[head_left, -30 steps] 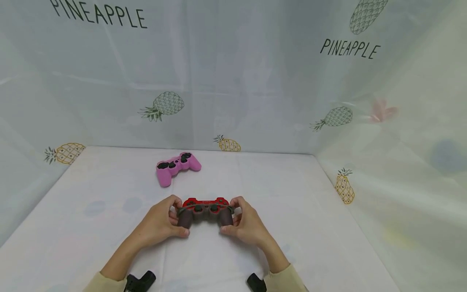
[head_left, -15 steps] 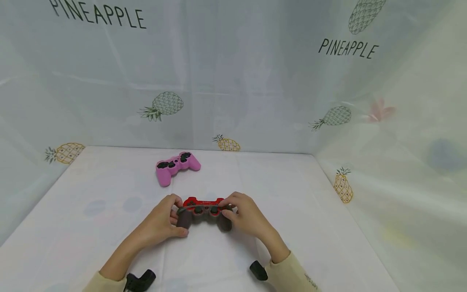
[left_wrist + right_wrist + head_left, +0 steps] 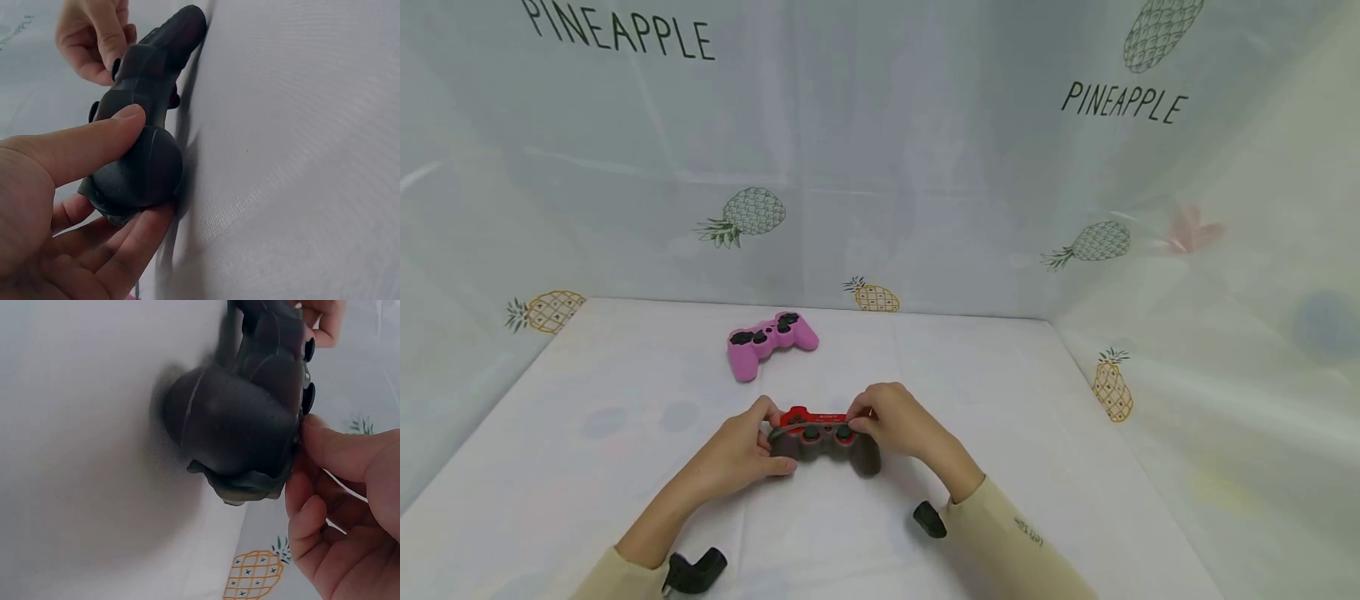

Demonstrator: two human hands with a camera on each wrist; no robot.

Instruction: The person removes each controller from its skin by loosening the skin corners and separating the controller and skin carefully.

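A red game controller (image 3: 814,416) with black thumbsticks sits on the white cloth in the head view. A dark translucent silicone cover (image 3: 867,458) wraps its lower part and handles, and the red top face shows above the cover's edge. The left hand (image 3: 741,454) grips the left handle, thumb on the near side and fingers behind. With thumb and fingertips the right hand (image 3: 901,421) pinches the cover's edge at the upper right, hiding the buttons there. A loose, wavy cover edge (image 3: 240,487) hangs off the handle's side in the right wrist view.
A pink game controller (image 3: 745,362) with black buttons lies farther back, left of centre, on the cloth-covered table (image 3: 1000,467). Pineapple-print curtains (image 3: 917,150) stand behind and at the sides. Black wrist devices (image 3: 696,571) sit by both sleeves.
The right hand has left the right handle and moved up and inward to the cover's edge on the controller's face. The left hand keeps its grip on the left handle.
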